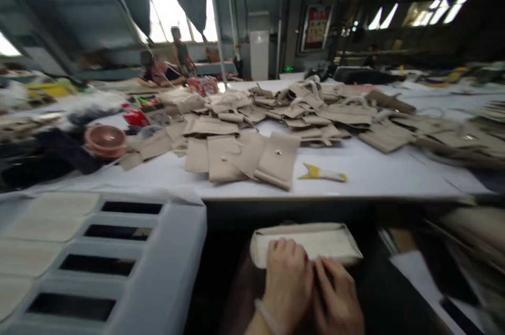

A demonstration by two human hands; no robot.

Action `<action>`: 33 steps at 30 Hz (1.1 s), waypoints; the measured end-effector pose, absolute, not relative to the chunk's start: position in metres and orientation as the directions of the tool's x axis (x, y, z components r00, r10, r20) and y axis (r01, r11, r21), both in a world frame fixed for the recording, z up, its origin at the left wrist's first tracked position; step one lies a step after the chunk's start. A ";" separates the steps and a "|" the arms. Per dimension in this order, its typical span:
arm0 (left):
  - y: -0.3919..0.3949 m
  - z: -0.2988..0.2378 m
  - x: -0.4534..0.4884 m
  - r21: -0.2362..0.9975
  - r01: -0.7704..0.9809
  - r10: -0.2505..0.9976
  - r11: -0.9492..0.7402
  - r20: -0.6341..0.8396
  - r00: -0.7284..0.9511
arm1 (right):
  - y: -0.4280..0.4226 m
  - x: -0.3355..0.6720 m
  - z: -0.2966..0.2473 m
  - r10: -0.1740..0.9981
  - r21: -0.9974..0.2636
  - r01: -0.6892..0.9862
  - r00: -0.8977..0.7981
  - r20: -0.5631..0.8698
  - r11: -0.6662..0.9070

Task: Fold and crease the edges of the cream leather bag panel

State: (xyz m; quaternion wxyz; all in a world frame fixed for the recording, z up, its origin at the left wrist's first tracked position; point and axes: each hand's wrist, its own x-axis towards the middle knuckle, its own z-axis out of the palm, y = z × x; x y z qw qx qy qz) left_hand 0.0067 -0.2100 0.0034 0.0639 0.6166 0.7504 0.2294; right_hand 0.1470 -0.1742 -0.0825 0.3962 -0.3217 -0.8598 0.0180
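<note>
Beige fabric fills our grip: we hold a flat pouch [311, 243] low in front of us, below the near edge of the worktop [374, 169], its long side lying crosswise. Our left hand [287, 281] lies palm down on the pouch's near left part, fingers curled over the cloth and knuckles up, with a pale band at the wrist. Our right hand [338, 301] sits just beside it, touching it, fingers stretched forward and pressed flat on the pouch's near edge. Both wrists come up from the bottom of the view, close together. How firmly either hand pinches the cloth we cannot tell; both rest closed down on it. Further out, on the white worktop, lies a small yellow-and-white tool [322, 172], well apart from our hands. To its left are several flat beige pouches with snaps [256, 159], overlapping one another, and behind them a wide heap of pouches [315, 106] spreads across the worktop. At the left stands a pink bowl [105, 140]. Nearer, at the lower left, is a grey slotted tray [158, 272]. Two people [168, 64] are far back, blurred.
</note>
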 end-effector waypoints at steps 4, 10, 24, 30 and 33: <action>-0.221 0.014 -0.006 0.418 0.900 0.968 0.124 0.147 -0.201 | -0.197 0.138 -0.056 0.692 -0.406 0.573 -0.475 0.544 0.712; -0.230 0.011 -0.011 0.467 0.870 0.942 0.158 0.192 -0.275 | -0.204 0.123 -0.052 0.700 -0.450 0.540 -0.491 0.518 0.711; -0.260 -0.032 -0.023 0.902 0.410 0.638 0.137 0.236 -0.733 | -0.218 0.107 -0.053 0.634 -0.490 0.408 -0.571 0.521 0.770; -0.266 -0.095 -0.008 0.697 -0.713 0.339 -0.072 -0.656 -0.675 | -0.218 0.106 -0.054 0.619 -0.453 0.426 -0.599 0.508 0.783; -0.246 -0.109 0.000 0.510 -0.851 0.412 -0.127 -0.753 -0.513 | -0.217 0.106 -0.056 0.607 -0.429 0.432 -0.612 0.507 0.794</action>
